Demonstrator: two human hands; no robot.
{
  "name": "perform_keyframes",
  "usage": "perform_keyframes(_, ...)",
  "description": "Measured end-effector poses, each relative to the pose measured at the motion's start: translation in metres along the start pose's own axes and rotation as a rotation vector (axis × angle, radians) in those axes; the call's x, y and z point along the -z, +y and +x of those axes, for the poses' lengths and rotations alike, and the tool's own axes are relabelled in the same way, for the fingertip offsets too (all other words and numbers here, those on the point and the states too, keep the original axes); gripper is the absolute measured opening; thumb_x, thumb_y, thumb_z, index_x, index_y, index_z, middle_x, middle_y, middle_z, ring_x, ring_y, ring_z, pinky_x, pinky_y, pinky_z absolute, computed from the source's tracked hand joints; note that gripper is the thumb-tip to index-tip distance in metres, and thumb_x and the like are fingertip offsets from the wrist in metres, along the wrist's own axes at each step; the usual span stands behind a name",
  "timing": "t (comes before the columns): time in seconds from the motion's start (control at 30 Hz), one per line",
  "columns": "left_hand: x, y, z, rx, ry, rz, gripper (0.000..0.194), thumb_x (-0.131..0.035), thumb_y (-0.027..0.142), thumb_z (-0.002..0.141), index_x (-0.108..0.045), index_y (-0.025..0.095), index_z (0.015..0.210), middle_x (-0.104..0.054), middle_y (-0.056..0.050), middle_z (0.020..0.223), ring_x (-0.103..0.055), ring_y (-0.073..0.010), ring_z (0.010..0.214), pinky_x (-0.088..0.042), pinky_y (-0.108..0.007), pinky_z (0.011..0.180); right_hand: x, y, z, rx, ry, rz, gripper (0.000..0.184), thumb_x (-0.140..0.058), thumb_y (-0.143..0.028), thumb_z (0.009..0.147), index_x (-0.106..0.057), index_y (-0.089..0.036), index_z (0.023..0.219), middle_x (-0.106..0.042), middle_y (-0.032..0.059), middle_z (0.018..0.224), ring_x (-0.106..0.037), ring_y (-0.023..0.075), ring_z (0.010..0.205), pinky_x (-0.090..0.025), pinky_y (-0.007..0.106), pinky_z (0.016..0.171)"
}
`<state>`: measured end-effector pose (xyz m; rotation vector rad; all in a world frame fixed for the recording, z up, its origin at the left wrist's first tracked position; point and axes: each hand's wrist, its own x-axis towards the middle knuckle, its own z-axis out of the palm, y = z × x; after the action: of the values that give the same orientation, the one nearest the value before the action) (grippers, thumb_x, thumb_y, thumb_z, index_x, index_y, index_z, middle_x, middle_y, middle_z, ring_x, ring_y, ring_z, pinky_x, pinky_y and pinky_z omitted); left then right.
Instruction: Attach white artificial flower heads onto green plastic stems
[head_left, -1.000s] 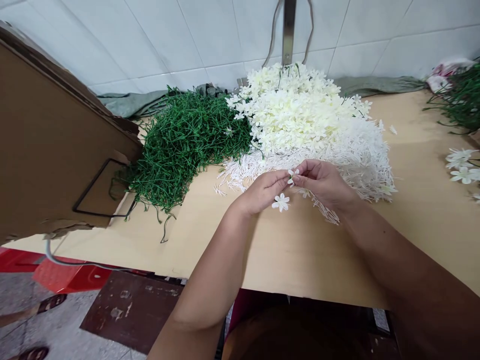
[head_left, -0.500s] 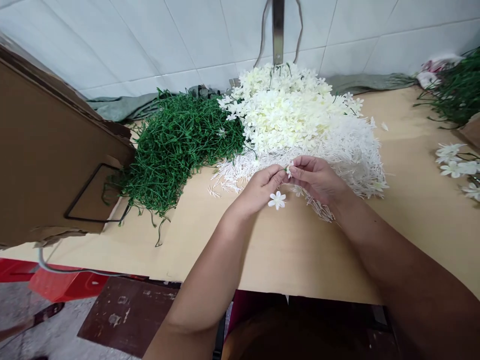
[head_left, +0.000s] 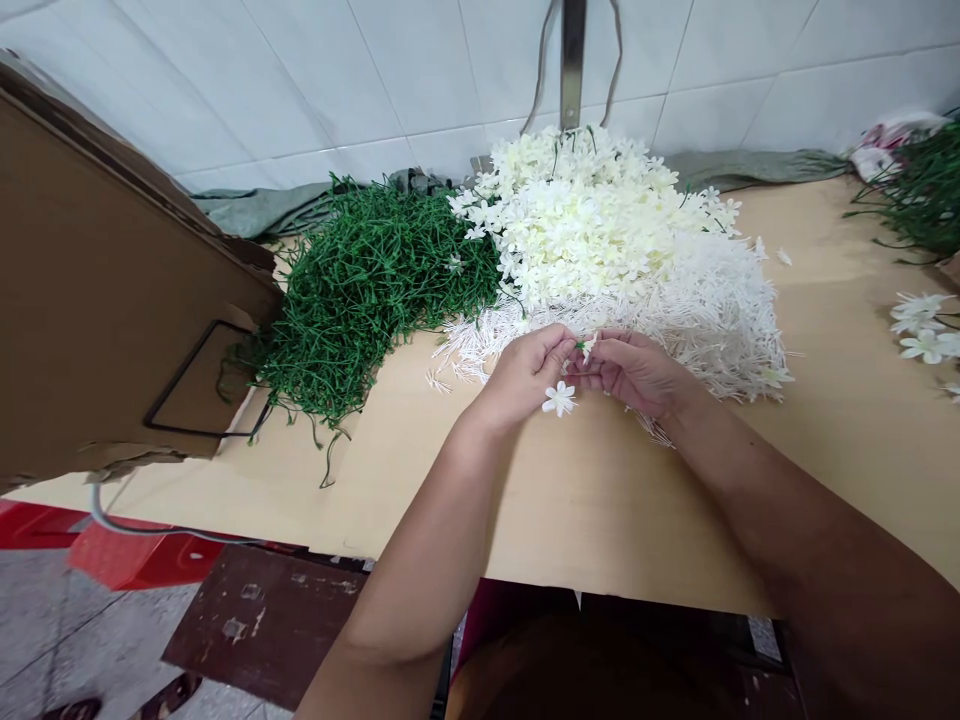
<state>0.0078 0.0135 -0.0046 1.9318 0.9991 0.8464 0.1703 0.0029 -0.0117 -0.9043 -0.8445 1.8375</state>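
Note:
My left hand (head_left: 529, 372) and my right hand (head_left: 634, 368) meet fingertip to fingertip above the near edge of the white pile. Between them is a small white artificial flower (head_left: 589, 347) on a green stem; my left thumb and fingers pinch the stem, while my right thumb and fingers close on the flower. Another white blossom (head_left: 559, 399) shows just under my left fingers; whether it hangs from the same stem is hidden. Close behind my hands lie thin white stamen pieces (head_left: 731, 315), with white flower heads (head_left: 585, 215) heaped beyond them.
Green plastic stems (head_left: 375, 285) form a pile to the left, beside a cardboard box (head_left: 112, 280). Finished-looking white flowers (head_left: 926, 330) and more green stems (head_left: 919, 195) lie at the right. A tiled wall (head_left: 420, 60) backs the table (head_left: 600, 510). Red stools (head_left: 142, 555) stand below left.
My hands remain together, their fingers shifting slightly around the small flower. The view has swung a little left. A person's feet have moved on the floor at lower left.

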Motion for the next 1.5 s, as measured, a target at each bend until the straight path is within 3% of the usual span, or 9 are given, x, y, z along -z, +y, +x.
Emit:
perform_keyframes(0.27, -0.004, -0.003, 0.003, 0.068, -0.047, -0.062, 0.022, -0.045, 0.034, 0.086, -0.052, 0.017, 0.075, -0.053, 0.002, 0.068, -0.048, -0.0104, 0.066, -0.04, -0.023, 0.066, 0.001, 0.002, 0.001, 0.019, -0.024, 0.008, 0.023, -0.084, -0.024, 0.051, -0.062, -0.016, 0.054, -0.066, -0.0006, 0.06, -0.065, 0.014, 0.064, -0.056, 0.036, 0.079)
perform_keyframes(0.53, -0.007, -0.002, 0.005, 0.172, -0.049, -0.476, 0.035, -0.056, 0.051, 0.079, -0.049, 0.017, 0.076, -0.05, 0.002, 0.069, -0.046, -0.0087, 0.062, -0.042, -0.022, 0.061, 0.002, 0.0, -0.003, 0.047, -0.077, 0.051, 0.022, -0.083, -0.026, 0.056, -0.063, -0.017, 0.059, -0.067, -0.0007, 0.064, -0.066, 0.0147, 0.069, -0.056, 0.037, 0.081)
perform_keyframes(0.9, -0.005, -0.004, 0.003, 0.114, -0.086, -0.367, 0.035, -0.052, 0.052, 0.081, -0.051, 0.017, 0.076, -0.052, 0.002, 0.068, -0.049, -0.01, 0.066, -0.041, -0.023, 0.065, -0.001, 0.001, 0.0, 0.077, 0.032, -0.064, 0.034, -0.089, -0.032, 0.043, -0.06, -0.018, 0.052, -0.064, -0.0023, 0.058, -0.062, 0.0101, 0.06, -0.054, 0.028, 0.072)
perform_keyframes(1.13, -0.001, -0.007, 0.001, 0.075, -0.079, -0.203, 0.03, -0.049, 0.044, 0.085, -0.051, 0.017, 0.073, -0.052, 0.001, 0.068, -0.048, -0.0108, 0.067, -0.04, -0.024, 0.064, -0.009, -0.001, -0.002, 0.062, 0.11, -0.073, 0.033, -0.089, -0.026, 0.039, -0.059, -0.016, 0.048, -0.061, -0.003, 0.05, -0.058, 0.0076, 0.053, -0.049, 0.02, 0.057)
perform_keyframes(1.33, -0.008, -0.011, 0.004, 0.092, -0.065, -0.273, 0.034, -0.047, 0.05, 0.085, -0.052, 0.017, 0.077, -0.048, 0.002, 0.067, -0.044, -0.0098, 0.064, -0.038, -0.023, 0.063, -0.012, 0.0, 0.002, 0.091, 0.176, -0.114, 0.035, -0.086, -0.025, 0.044, -0.052, -0.018, 0.048, -0.058, -0.0039, 0.051, -0.059, 0.0095, 0.054, -0.053, 0.027, 0.063)
perform_keyframes(1.4, -0.01, -0.008, 0.006, 0.075, -0.031, -0.261, 0.036, -0.046, 0.052, 0.086, -0.053, 0.017, 0.077, -0.049, 0.001, 0.069, -0.046, -0.0108, 0.067, -0.04, -0.025, 0.067, -0.014, -0.007, -0.003, 0.131, 0.22, -0.168, 0.035, -0.084, -0.027, 0.047, -0.051, -0.019, 0.05, -0.056, -0.0047, 0.051, -0.059, 0.0103, 0.054, -0.054, 0.029, 0.064)
perform_keyframes(1.5, -0.005, -0.004, 0.007, -0.026, 0.119, -0.229, 0.038, -0.048, 0.054, 0.085, -0.059, 0.018, 0.081, -0.058, -0.004, 0.084, -0.053, -0.0146, 0.084, -0.043, -0.028, 0.08, -0.011, -0.033, -0.029, 0.239, 0.243, -0.388, 0.029, -0.08, -0.031, 0.055, -0.053, -0.019, 0.056, -0.058, -0.0023, 0.054, -0.062, 0.0139, 0.059, -0.052, 0.032, 0.065)
